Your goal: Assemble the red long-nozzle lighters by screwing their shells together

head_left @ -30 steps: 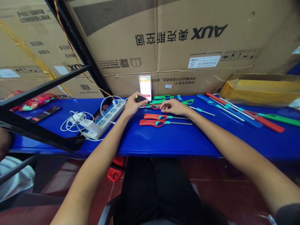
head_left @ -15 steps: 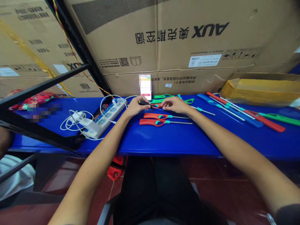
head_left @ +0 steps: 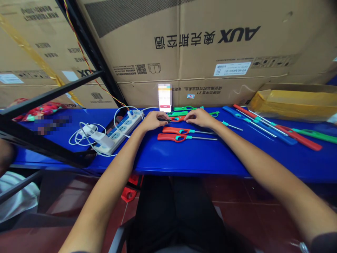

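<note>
My left hand [head_left: 156,120] is closed around a screwdriver [head_left: 164,120], whose dark handle shows at the fingertips and whose thin shaft points right. My right hand [head_left: 199,117] has its fingers bent together near the shaft's far end; what they pinch, if anything, is hidden. Between the hands lies an orange-red gas lighter [head_left: 177,119], partly covered. Two more red long-necked lighters lie in front, an upper one [head_left: 176,131] and a lower one [head_left: 173,137]. Behind the hands are green lighters, one [head_left: 177,114] close by and another [head_left: 184,108] farther back.
A lit phone [head_left: 165,98] leans on a large cardboard box [head_left: 195,59]. To the left, a power strip [head_left: 123,128] with white cables sits beside a black metal frame [head_left: 50,154]. Several lighters, including a blue one [head_left: 235,113], and a yellow-taped carton [head_left: 292,103] lie right.
The screwdriver's handle has tipped down and sits deeper in my left hand, its yellow part no longer showing. My right hand's fingers have shifted slightly. The view has moved a little.
</note>
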A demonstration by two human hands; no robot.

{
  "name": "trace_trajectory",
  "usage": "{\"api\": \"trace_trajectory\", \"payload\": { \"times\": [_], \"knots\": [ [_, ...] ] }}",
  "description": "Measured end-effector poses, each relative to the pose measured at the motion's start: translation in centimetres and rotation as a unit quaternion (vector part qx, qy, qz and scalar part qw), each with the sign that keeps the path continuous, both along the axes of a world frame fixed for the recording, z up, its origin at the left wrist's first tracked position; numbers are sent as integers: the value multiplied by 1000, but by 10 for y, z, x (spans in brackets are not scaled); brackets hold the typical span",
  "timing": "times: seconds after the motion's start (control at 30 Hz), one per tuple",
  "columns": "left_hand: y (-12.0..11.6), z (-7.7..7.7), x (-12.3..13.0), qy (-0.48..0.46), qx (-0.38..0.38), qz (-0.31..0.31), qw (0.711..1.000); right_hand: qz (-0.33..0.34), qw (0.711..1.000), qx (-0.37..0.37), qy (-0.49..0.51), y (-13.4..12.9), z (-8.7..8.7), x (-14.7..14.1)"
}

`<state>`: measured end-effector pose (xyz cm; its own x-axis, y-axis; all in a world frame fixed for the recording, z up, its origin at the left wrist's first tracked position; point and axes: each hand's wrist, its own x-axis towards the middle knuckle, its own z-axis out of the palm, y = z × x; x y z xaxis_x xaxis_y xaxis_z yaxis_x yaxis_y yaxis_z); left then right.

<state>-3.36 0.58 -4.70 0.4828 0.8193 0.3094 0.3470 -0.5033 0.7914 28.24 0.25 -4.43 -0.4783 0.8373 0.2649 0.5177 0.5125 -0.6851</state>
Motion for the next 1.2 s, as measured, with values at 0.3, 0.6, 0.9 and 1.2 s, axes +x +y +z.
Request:
{"api": "trace_trajectory", "payload": {
  "times": [0.3, 0.6, 0.9, 1.2],
  "knots": [
    [-1, 1, 1, 42, -28, -36, 998, -5, 999, 24, -38, -5, 4, -3],
    [-11, 12, 4, 40, -11, -21, 999, -10, 998, 21, -63, -11, 8, -6],
    [-11, 10, 5, 36, -6, -37, 999, 2, 998, 15, -59, -13, 8, -8],
    [-11, 10, 5, 41, -6, -40, 998, 6, 999, 12, -50, -14, 8, -9]
  ]
}}
